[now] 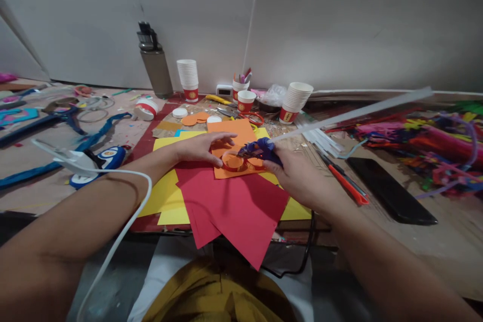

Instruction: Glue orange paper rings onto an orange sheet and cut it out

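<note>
My right hand [289, 166] is wrapped round a blue glue gun [260, 151] with a long translucent glue stick [350, 114] sticking out of its back. The gun's tip is beside an orange ring [232, 160] on an orange sheet [236, 133]. My left hand [206, 147] reaches over the sheet from the left, fingers apart, its thumb near or touching the ring; the contact is unclear. A second orange round piece [256, 161] lies partly under the gun. Red sheets [237, 206] and yellow sheets [166, 201] lie around and under the orange one.
Stacked paper cups [187, 80], a dark bottle [155, 68] and another cup stack [295, 103] stand at the back. A white cable [145, 196] crosses my left forearm. At right are a black phone [390, 188], an orange cutter [347, 183] and colourful pipe cleaners [433, 146].
</note>
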{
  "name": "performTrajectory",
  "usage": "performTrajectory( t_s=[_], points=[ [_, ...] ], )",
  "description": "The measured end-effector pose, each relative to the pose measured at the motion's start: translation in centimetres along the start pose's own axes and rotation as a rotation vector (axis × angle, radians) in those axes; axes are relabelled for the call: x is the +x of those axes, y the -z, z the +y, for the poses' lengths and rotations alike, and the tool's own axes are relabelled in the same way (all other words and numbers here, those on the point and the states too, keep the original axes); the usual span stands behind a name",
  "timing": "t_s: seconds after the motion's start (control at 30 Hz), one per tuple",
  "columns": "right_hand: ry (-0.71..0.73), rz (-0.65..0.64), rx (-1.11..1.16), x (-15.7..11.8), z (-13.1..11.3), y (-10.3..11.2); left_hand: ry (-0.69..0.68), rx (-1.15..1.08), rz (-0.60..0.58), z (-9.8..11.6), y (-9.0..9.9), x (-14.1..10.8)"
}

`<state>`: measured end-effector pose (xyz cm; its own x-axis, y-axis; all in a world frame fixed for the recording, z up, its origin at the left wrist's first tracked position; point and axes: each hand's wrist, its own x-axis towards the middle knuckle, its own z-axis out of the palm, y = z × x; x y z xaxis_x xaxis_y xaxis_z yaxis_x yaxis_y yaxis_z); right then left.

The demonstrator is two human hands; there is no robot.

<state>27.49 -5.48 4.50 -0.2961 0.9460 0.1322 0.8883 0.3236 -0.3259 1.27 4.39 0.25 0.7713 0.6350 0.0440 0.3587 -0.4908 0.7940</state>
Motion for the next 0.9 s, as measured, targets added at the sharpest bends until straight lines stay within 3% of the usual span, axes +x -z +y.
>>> performTrajectory(
  t_s=[0.1, 0.2, 0.3, 0.4, 0.63, 0.9],
  points=[
    [-0.041, -0.016, 0.053, 0.2, 0.6, 0.1, 0.081, 0.193, 0.216, 0.1, 0.7, -0.4],
    [-0.03, -0.013, 0.127, 0.4, 1.0, -0.1, 0.324, 0.317, 0.456, 0.2, 1.4, -0.5],
    [-0.036, -0.015, 0.186, 0.5, 1.2, -0.4, 0.591, 0.415, 0.463, 0.4, 1.9, -0.5],
    [-0.037, -0.028, 0.25, 0.7, 1.3, -0.7, 0.724, 0.374, 0.473, 0.7, 2.0, -0.6],
    [-0.172, -0.042, 0.361, 1.1, 1.6, -1.1, 0.674, -0.314, 0.636, 0.4, 1.7, -0.5],
    [-0.174, -0.016, 0.431, 1.5, 2.1, -1.5, 0.606, -0.712, 0.601, 1.1, 0.8, 0.1]
  ],
)
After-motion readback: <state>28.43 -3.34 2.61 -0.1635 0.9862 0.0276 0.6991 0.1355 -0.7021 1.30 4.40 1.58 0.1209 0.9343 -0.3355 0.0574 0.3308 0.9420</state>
